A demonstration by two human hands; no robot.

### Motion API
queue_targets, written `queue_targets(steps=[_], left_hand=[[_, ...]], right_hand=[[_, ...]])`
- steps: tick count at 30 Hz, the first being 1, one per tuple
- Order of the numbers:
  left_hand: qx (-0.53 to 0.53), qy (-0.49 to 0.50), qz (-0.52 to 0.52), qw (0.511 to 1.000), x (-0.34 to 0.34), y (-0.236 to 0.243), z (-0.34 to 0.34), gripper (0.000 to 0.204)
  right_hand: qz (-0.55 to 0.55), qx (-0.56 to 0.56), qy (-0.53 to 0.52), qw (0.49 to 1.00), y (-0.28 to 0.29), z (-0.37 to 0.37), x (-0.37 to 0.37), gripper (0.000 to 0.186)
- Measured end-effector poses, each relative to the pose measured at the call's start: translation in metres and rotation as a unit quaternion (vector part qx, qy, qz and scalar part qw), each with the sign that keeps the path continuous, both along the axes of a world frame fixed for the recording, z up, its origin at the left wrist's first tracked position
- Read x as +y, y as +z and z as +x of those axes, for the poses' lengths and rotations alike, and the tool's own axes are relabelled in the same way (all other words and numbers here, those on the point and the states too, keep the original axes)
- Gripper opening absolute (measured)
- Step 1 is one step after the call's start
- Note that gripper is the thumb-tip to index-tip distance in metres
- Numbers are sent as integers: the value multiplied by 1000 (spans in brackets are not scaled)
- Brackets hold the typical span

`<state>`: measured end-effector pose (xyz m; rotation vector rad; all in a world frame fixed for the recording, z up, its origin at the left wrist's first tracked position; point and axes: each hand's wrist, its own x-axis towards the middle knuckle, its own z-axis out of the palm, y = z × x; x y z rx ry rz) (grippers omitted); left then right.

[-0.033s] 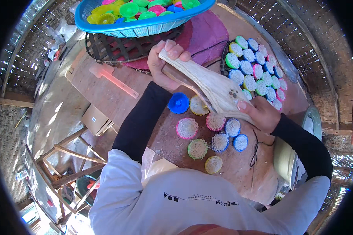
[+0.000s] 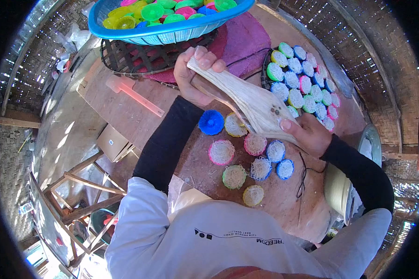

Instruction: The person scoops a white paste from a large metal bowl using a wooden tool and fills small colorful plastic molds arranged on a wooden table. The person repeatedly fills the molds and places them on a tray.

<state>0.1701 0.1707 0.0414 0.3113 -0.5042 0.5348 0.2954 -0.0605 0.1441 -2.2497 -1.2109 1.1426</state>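
Observation:
A pale wooden hand press (image 2: 244, 93), made of two long pieces lying one over the other, slants above the table. My left hand (image 2: 195, 76) wraps round its narrow far end, fingers over the top. At the broad near end my right hand (image 2: 309, 135) grips it, thumb on top. Under and near the press stand small coloured cups with white stringy strands, among them a pink-rimmed cup (image 2: 221, 152), a green-rimmed cup (image 2: 234, 176) and a yellow-rimmed cup (image 2: 253, 195). A blue cup (image 2: 211, 122) by my left wrist shows no strands.
A blue basket (image 2: 172, 35) of colourful cups stands at the back on a dark woven tray (image 2: 125, 60). Several strand-filled cups (image 2: 307, 85) crowd a tray at the far right. A pink spatula (image 2: 135, 95) lies left; a large pot (image 2: 337, 186) stands right. A dark cord (image 2: 302, 183) lies nearby.

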Motion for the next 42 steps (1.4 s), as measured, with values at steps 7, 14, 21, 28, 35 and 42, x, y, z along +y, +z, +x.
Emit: queue_targets(steps=[7,14,21,28,35,42], left_hand=[[59,13,9,998,8,12,-14,21],[57,10,-13,998,0,14,-1,20],[231,26,29,972,-16,43,-6,34],[413,102,511,747,-51,-8,-11,41],[424,40,490,761,-62,-14,-18,44],[391,260,843,264,-89,6,-66,54]], right_hand=[[7,33,-20,999,-5,-16,5,72],[64,-68,21,995,-8,0,-7,70],[215,31,-19,976,-30,3,-29,64],[209,103,-45,972,-40,4,-36,61],[220,112,-103,964,-57,15,-30,60],[253,112,-134,952,-56,28,-31,60]])
